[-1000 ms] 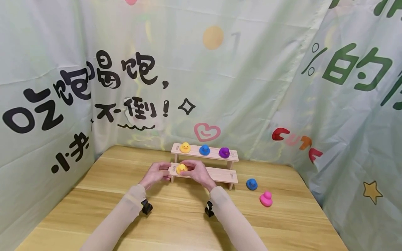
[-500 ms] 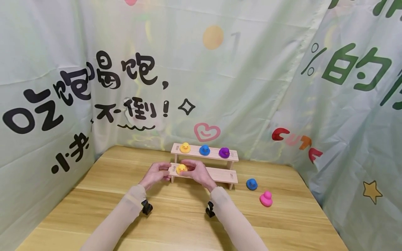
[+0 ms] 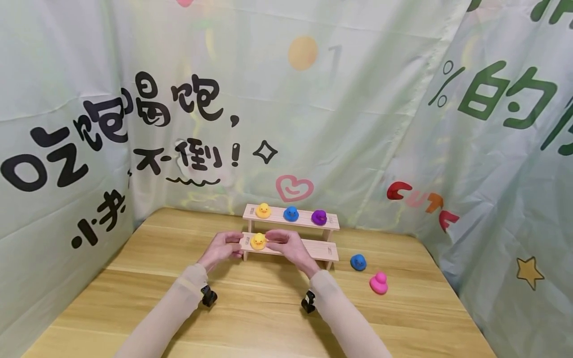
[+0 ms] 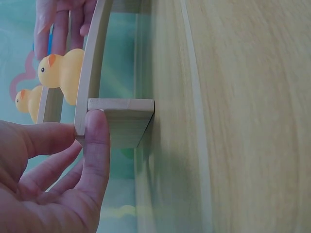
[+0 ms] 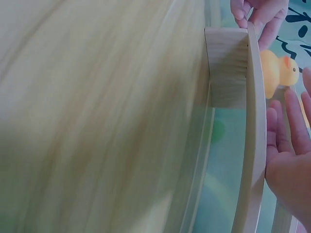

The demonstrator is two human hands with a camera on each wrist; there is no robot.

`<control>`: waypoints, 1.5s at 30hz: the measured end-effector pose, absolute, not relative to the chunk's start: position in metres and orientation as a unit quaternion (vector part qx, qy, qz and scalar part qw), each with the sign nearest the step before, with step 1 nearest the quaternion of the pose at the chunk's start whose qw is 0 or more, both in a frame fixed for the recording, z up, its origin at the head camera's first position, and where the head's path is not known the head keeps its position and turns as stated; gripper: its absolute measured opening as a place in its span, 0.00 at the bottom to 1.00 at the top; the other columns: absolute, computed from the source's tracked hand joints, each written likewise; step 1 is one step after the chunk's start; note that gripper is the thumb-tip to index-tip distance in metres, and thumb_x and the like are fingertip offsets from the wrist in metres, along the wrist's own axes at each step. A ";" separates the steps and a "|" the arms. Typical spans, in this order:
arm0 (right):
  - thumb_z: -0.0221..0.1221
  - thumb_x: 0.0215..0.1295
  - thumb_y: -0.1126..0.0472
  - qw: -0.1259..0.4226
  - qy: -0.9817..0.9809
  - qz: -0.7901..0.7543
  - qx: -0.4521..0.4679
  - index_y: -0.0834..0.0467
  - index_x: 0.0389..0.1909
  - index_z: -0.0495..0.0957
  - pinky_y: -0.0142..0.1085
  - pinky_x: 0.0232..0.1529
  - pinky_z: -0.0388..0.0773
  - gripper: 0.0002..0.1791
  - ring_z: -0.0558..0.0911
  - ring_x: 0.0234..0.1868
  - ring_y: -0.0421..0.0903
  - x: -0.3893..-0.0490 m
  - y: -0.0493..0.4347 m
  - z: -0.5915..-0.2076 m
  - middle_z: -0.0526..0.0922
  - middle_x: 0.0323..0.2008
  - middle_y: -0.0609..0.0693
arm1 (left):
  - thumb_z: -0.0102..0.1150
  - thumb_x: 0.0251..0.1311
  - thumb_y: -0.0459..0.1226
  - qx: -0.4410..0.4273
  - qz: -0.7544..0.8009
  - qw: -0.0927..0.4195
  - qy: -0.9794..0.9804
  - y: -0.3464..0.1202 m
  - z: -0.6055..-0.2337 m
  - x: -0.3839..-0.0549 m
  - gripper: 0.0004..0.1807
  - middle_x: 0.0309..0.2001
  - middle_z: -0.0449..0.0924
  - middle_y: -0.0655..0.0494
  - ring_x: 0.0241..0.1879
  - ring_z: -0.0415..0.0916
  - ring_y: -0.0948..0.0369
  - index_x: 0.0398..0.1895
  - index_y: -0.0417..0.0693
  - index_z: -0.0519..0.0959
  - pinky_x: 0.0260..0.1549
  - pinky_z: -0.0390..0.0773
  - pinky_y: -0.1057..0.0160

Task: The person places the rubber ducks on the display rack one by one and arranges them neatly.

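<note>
A yellow rubber duck (image 3: pixel 258 241) sits upright near the left end of the front, lower wooden step stand (image 3: pixel 311 246). My left hand (image 3: pixel 221 247) pinches that stand's left end; in the left wrist view the thumb (image 4: pixel 51 138) lies on top and a finger is below, by the leg. Just right of the duck is my right hand (image 3: pixel 288 245), its fingers spread and holding nothing. The right wrist view shows its fingers (image 5: pixel 294 114) straight, beside the duck.
On the higher step (image 3: pixel 306 217) behind stand a yellow duck (image 3: pixel 263 211), a blue duck (image 3: pixel 291 214) and a purple duck (image 3: pixel 319 217). Another blue duck (image 3: pixel 358 262) and a pink duck (image 3: pixel 379 283) are on the table (image 3: pixel 250 318) at right. A printed curtain (image 3: pixel 349 149) encloses the table.
My right hand has let go of the yellow duck and drawn slightly to the right, its fingers parting. The duck stays on the lower step, and my left hand keeps its place.
</note>
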State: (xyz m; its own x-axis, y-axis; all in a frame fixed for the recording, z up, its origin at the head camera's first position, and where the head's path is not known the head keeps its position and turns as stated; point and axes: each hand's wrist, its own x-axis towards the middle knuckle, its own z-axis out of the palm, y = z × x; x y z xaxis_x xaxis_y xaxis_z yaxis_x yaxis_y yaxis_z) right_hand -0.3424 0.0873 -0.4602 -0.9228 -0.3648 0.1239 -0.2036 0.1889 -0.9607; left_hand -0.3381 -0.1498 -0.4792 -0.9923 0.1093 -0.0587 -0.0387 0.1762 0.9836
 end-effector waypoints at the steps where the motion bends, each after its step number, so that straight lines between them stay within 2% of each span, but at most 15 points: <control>1: 0.65 0.61 0.66 0.063 0.769 -0.609 -0.185 0.64 0.54 0.80 0.36 0.53 0.82 0.19 0.82 0.53 0.52 -0.342 0.090 -0.459 0.83 0.53 0.61 | 0.51 0.62 0.21 0.023 0.642 0.058 0.764 -0.150 -0.479 -0.338 0.23 0.53 0.76 0.31 0.31 0.80 0.59 0.62 0.28 0.70 0.35 0.86 0.63; 6: 0.63 0.62 0.69 0.053 0.775 -0.604 -0.177 0.70 0.53 0.78 0.35 0.50 0.84 0.18 0.84 0.49 0.52 -0.341 0.109 -0.458 0.82 0.52 0.66 | 0.51 0.62 0.21 0.024 0.644 0.058 0.763 -0.149 -0.479 -0.340 0.22 0.52 0.76 0.32 0.30 0.80 0.60 0.61 0.29 0.71 0.34 0.86 0.64; 13: 0.64 0.62 0.66 0.055 0.777 -0.606 -0.162 0.66 0.52 0.80 0.28 0.37 0.82 0.17 0.84 0.40 0.42 -0.337 0.135 -0.460 0.83 0.50 0.65 | 0.51 0.63 0.22 0.027 0.641 0.059 0.765 -0.149 -0.482 -0.339 0.21 0.51 0.76 0.33 0.30 0.80 0.60 0.61 0.28 0.70 0.34 0.87 0.62; 21: 0.64 0.64 0.64 0.044 0.785 -0.595 -0.166 0.65 0.52 0.80 0.28 0.34 0.80 0.16 0.86 0.38 0.43 -0.339 0.155 -0.457 0.83 0.50 0.64 | 0.51 0.63 0.22 0.035 0.640 0.057 0.766 -0.150 -0.479 -0.341 0.21 0.52 0.77 0.32 0.32 0.81 0.58 0.61 0.28 0.70 0.37 0.87 0.58; 26: 0.64 0.64 0.62 0.049 0.788 -0.589 -0.173 0.66 0.52 0.80 0.29 0.34 0.81 0.18 0.85 0.37 0.43 -0.336 0.167 -0.457 0.84 0.49 0.65 | 0.52 0.62 0.21 0.029 0.640 0.054 0.766 -0.151 -0.480 -0.339 0.22 0.52 0.76 0.32 0.32 0.82 0.56 0.60 0.28 0.71 0.35 0.87 0.60; 31: 0.62 0.67 0.60 0.077 0.795 -0.576 -0.171 0.69 0.53 0.78 0.34 0.38 0.81 0.20 0.83 0.40 0.45 -0.334 0.185 -0.456 0.84 0.48 0.65 | 0.52 0.61 0.21 0.025 0.641 0.053 0.766 -0.150 -0.484 -0.338 0.22 0.51 0.77 0.33 0.31 0.81 0.56 0.60 0.29 0.71 0.32 0.86 0.63; 35: 0.60 0.69 0.57 0.116 0.799 -0.560 -0.185 0.69 0.55 0.77 0.35 0.39 0.81 0.21 0.82 0.40 0.44 -0.334 0.205 -0.451 0.85 0.46 0.63 | 0.51 0.61 0.21 0.033 0.642 0.052 0.764 -0.150 -0.483 -0.336 0.22 0.50 0.77 0.32 0.32 0.82 0.55 0.60 0.28 0.71 0.35 0.87 0.57; 38: 0.59 0.69 0.56 0.135 0.802 -0.549 -0.193 0.68 0.55 0.77 0.39 0.41 0.83 0.21 0.82 0.40 0.43 -0.335 0.220 -0.447 0.85 0.46 0.62 | 0.51 0.62 0.21 0.038 0.642 0.051 0.764 -0.150 -0.481 -0.336 0.22 0.49 0.77 0.32 0.32 0.82 0.55 0.60 0.27 0.70 0.36 0.87 0.55; 42: 0.59 0.69 0.55 0.137 0.811 -0.537 -0.187 0.67 0.56 0.76 0.43 0.42 0.83 0.22 0.82 0.41 0.43 -0.335 0.239 -0.445 0.85 0.46 0.60 | 0.52 0.62 0.21 0.037 0.641 0.050 0.765 -0.150 -0.484 -0.339 0.22 0.48 0.77 0.33 0.31 0.81 0.57 0.60 0.27 0.71 0.34 0.87 0.57; 45: 0.59 0.69 0.55 0.128 0.817 -0.534 -0.176 0.67 0.56 0.77 0.41 0.40 0.81 0.22 0.82 0.40 0.41 -0.336 0.253 -0.444 0.86 0.45 0.58 | 0.51 0.62 0.21 0.034 0.640 0.051 0.766 -0.150 -0.483 -0.338 0.22 0.49 0.77 0.33 0.30 0.81 0.58 0.61 0.27 0.70 0.34 0.87 0.59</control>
